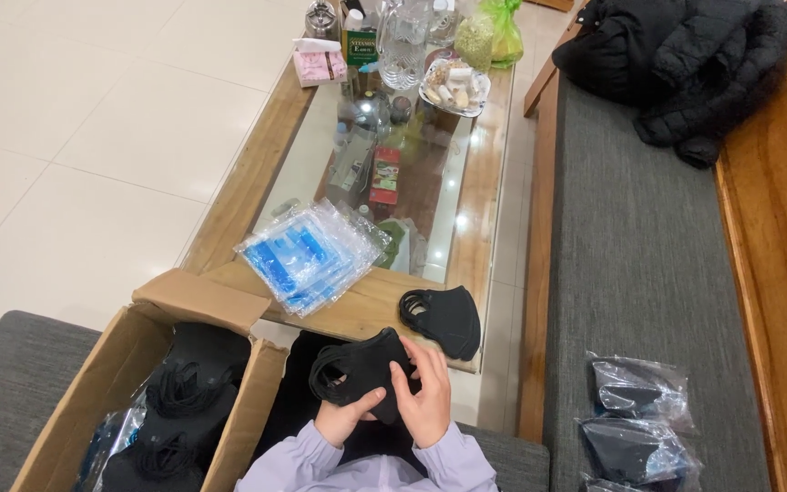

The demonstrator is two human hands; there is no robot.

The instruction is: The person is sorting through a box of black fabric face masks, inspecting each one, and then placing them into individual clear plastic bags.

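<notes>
Wooden glass-topped table (480,196), pale tiled floor (93,137)

On the wooden table (248,178) we see clear pouches (310,255), bottles (384,41) and a snack bowl (454,87); a black jacket (685,64) lies on the grey bench (639,246).

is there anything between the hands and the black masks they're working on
Nothing visible: the left hand and right hand both grip the stack of black masks directly, over the lap.
</notes>
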